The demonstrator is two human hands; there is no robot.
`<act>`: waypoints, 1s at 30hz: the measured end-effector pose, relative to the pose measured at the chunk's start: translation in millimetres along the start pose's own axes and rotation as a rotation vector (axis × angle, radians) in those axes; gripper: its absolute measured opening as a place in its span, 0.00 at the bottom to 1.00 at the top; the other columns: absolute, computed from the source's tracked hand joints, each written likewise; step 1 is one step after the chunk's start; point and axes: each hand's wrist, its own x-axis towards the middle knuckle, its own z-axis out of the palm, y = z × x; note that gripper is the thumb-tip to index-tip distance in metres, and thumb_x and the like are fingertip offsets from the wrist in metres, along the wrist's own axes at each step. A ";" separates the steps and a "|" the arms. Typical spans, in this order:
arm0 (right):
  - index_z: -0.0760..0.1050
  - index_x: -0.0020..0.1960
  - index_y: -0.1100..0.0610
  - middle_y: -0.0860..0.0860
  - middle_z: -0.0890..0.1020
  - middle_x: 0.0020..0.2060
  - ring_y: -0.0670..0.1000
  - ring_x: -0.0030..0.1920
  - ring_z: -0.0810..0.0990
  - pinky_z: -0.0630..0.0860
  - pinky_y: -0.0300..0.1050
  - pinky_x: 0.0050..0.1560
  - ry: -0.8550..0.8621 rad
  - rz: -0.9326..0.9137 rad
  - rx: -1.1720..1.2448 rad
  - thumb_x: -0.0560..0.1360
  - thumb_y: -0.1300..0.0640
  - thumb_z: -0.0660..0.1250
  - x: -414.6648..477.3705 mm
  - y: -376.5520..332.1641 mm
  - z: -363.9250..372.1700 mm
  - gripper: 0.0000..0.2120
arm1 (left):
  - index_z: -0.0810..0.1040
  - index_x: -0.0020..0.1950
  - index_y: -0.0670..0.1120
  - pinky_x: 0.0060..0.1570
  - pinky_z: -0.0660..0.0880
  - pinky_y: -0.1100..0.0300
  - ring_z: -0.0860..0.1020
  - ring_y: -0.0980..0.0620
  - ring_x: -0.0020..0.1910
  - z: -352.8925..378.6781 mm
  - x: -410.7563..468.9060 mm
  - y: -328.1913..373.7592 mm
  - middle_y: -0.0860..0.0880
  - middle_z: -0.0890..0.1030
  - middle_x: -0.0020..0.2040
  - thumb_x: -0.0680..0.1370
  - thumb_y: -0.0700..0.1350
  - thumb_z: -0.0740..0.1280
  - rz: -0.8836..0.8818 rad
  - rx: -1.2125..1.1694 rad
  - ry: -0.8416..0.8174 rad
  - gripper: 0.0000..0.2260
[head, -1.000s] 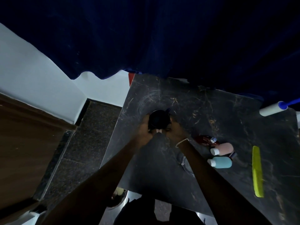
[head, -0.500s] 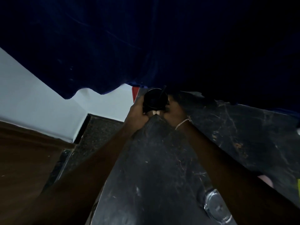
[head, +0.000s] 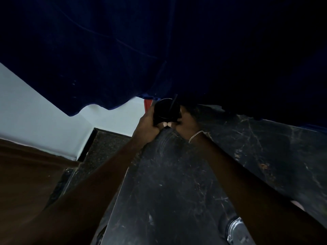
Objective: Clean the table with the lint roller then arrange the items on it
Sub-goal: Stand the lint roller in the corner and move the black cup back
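The black cup (head: pixel 166 110) shows only its rim and upper wall; the left hand (head: pixel 146 128) and right hand (head: pixel 187 124), gripping it from either side, cover its lower part and base; its inside is too dark to read; a thin dark stick (head: pixel 173 103) rises from it, its tip lost against the blue curtain (head: pixel 123 50); a red thing (head: pixel 147 105) at the far left is mostly hidden by cup and curtain; the curtain covers the far edge of the table (head: pixel 177 183); near right, a clear glass object (head: pixel 237 230) is cut by the bottom edge and partly covered by the right forearm (head: pixel 247 183); a pink sliver (head: pixel 298 204) beside that arm is too little to name.
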 end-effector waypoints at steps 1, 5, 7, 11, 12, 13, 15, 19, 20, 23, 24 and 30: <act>0.67 0.71 0.54 0.55 0.78 0.65 0.57 0.64 0.79 0.76 0.58 0.66 0.001 -0.002 -0.007 0.69 0.60 0.76 -0.1 -0.5 -0.3 0.33 | 0.59 0.81 0.58 0.66 0.71 0.57 0.74 0.56 0.66 -0.4 1.0 -0.2 0.52 0.76 0.73 0.76 0.49 0.75 0.002 0.007 0.000 0.38; 0.65 0.74 0.54 0.55 0.77 0.66 0.56 0.65 0.79 0.75 0.58 0.67 0.006 0.019 0.009 0.70 0.62 0.76 -1.9 -1.2 -0.2 0.36 | 0.59 0.80 0.57 0.63 0.70 0.58 0.75 0.55 0.66 -0.2 1.2 -2.6 0.51 0.77 0.72 0.77 0.51 0.74 -0.007 0.022 -0.003 0.36; 0.60 0.78 0.54 0.55 0.75 0.70 0.56 0.67 0.77 0.74 0.57 0.70 -0.002 0.047 0.062 0.70 0.65 0.75 -6.0 -2.7 -0.2 0.41 | 0.62 0.79 0.55 0.64 0.72 0.57 0.76 0.55 0.65 0.1 -1.2 -4.1 0.51 0.78 0.71 0.77 0.52 0.74 -0.021 0.018 0.009 0.34; 0.49 0.82 0.53 0.55 0.67 0.76 0.55 0.74 0.70 0.69 0.57 0.74 -0.013 0.057 0.081 0.71 0.67 0.74 -20.0 -1.8 -1.5 0.48 | 0.62 0.77 0.59 0.62 0.72 0.64 0.75 0.63 0.62 -1.0 -15.4 -5.3 0.60 0.77 0.68 0.76 0.54 0.74 -0.043 -0.040 0.041 0.33; 0.48 0.82 0.52 0.54 0.64 0.78 0.55 0.76 0.67 0.67 0.56 0.76 -0.011 0.054 0.062 0.72 0.66 0.74 -26.0 -1.1 -2.1 0.49 | 0.61 0.77 0.61 0.61 0.70 0.67 0.75 0.65 0.61 -1.9 -21.7 -5.0 0.64 0.75 0.67 0.76 0.54 0.74 -0.054 -0.073 0.050 0.34; 0.47 0.82 0.52 0.54 0.61 0.79 0.54 0.78 0.64 0.65 0.53 0.77 -0.002 0.046 0.036 0.72 0.65 0.74 -32.4 0.2 -2.3 0.49 | 0.61 0.77 0.64 0.61 0.70 0.68 0.74 0.69 0.62 -2.3 -28.9 -4.5 0.68 0.73 0.65 0.76 0.55 0.74 -0.065 -0.111 0.061 0.34; 0.46 0.82 0.51 0.52 0.58 0.81 0.51 0.78 0.63 0.63 0.43 0.75 0.024 0.014 -0.030 0.72 0.65 0.73 -48.0 2.3 -3.1 0.49 | 0.60 0.75 0.71 0.63 0.70 0.67 0.72 0.73 0.64 -4.4 -46.8 -0.3 0.74 0.71 0.65 0.76 0.56 0.73 -0.074 -0.159 0.084 0.33; 0.42 0.82 0.45 0.51 0.56 0.81 0.53 0.71 0.72 0.68 0.40 0.63 0.026 -0.016 -0.139 0.74 0.59 0.72 -85.4 1.0 -9.1 0.49 | 0.57 0.73 0.77 0.63 0.69 0.69 0.68 0.77 0.68 -10.2 -83.6 12.4 0.77 0.66 0.69 0.78 0.62 0.70 -0.039 -0.126 0.082 0.31; 0.42 0.82 0.45 0.51 0.55 0.81 0.54 0.72 0.71 0.69 0.42 0.66 0.020 -0.028 -0.167 0.75 0.57 0.72 -96.7 -1.3 -12.1 0.48 | 0.57 0.76 0.73 0.66 0.70 0.66 0.68 0.73 0.70 -11.7 -92.4 15.0 0.74 0.65 0.72 0.78 0.63 0.69 -0.022 -0.103 0.072 0.31; 0.44 0.82 0.48 0.50 0.54 0.81 0.52 0.79 0.59 0.62 0.50 0.78 0.045 -0.105 -0.270 0.76 0.53 0.71 -137.3 -6.3 -21.9 0.46 | 0.55 0.81 0.63 0.72 0.69 0.55 0.67 0.60 0.76 -12.7 -119.2 22.7 0.61 0.63 0.78 0.79 0.67 0.64 0.033 0.063 0.033 0.34; 0.45 0.82 0.49 0.50 0.54 0.81 0.51 0.80 0.57 0.60 0.50 0.79 0.062 -0.136 -0.310 0.76 0.53 0.71 -153.9 -7.1 -24.6 0.45 | 0.55 0.82 0.61 0.74 0.68 0.53 0.66 0.58 0.77 -11.6 -129.4 26.5 0.59 0.62 0.80 0.79 0.68 0.63 0.054 0.115 0.028 0.34; 0.52 0.82 0.56 0.53 0.59 0.80 0.48 0.78 0.59 0.58 0.43 0.78 0.103 -0.260 -0.412 0.79 0.52 0.67 -262.0 10.7 -32.2 0.37 | 0.50 0.84 0.58 0.80 0.60 0.52 0.57 0.58 0.82 15.1 -195.7 43.1 0.57 0.55 0.84 0.81 0.69 0.59 0.129 0.238 -0.083 0.36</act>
